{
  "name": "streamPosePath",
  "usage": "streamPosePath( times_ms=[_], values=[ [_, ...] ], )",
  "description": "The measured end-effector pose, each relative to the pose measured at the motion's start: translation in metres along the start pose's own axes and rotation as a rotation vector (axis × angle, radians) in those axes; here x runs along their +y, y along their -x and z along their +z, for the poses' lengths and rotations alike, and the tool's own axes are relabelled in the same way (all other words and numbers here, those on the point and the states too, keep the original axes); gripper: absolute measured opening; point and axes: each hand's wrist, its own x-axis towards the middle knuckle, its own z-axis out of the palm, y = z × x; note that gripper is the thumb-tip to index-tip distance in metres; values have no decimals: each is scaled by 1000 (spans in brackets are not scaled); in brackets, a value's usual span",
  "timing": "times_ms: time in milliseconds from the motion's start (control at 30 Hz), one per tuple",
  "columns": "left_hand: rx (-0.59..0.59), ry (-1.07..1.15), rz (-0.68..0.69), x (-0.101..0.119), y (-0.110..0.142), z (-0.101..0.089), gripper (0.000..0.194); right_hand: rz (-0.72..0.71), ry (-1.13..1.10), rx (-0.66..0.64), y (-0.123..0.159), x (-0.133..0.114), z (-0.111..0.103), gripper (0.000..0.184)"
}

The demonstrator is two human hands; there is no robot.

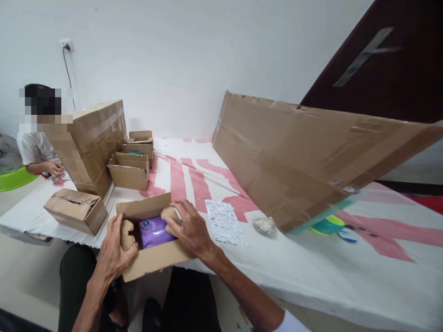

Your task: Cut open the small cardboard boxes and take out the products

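Note:
A small open cardboard box (152,258) sits at the table's near edge with a purple packet (155,231) inside it. My left hand (112,251) curls round the box's left side flap, thumb and fingers pressing it inward. My right hand (190,228) lies with spread fingers on the right side flap, bending it over the packet. The box's far flap stands up and the near flap hangs out toward me.
A sheet of labels (225,222) lies right of the box. A large flat cardboard sheet (301,152) leans at the right, over a tape roll (327,225) and a crumpled wrapper (265,226). Closed and open boxes (97,143) stack at the left, where another person (36,138) sits.

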Motion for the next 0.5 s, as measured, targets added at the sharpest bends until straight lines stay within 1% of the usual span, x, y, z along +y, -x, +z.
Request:
streamPosePath(
  times_ms=[67, 100, 133, 233, 300, 400, 467, 500],
  values=[
    [-14, -1, 35, 0, 3, -1, 86, -42, -104, 51, -20, -3, -6, 27],
    [-19, -2, 49, -1, 4, -2, 86, -52, -175, 37, -31, -3, -9, 26],
    [-19, -3, 60, -1, 5, -3, 86, -52, -262, -9, -42, -4, -11, 25],
    [-13, -2, 67, -1, 5, -6, 86, -3, -542, -269, -73, -2, -13, 23],
    [-30, -9, 77, -2, 4, -8, 88, 44, -676, -412, -90, -1, -12, 22],
    [-37, -40, 145, -9, 4, -10, 92, 128, -794, -500, -103, 0, -8, 21],
    [-23, -66, 208, -22, 3, -9, 93, 185, -829, -508, -107, 1, -7, 20],
    [6, -76, 241, -32, 1, -8, 93, 212, -849, -492, -108, 3, -5, 20]
  ],
)
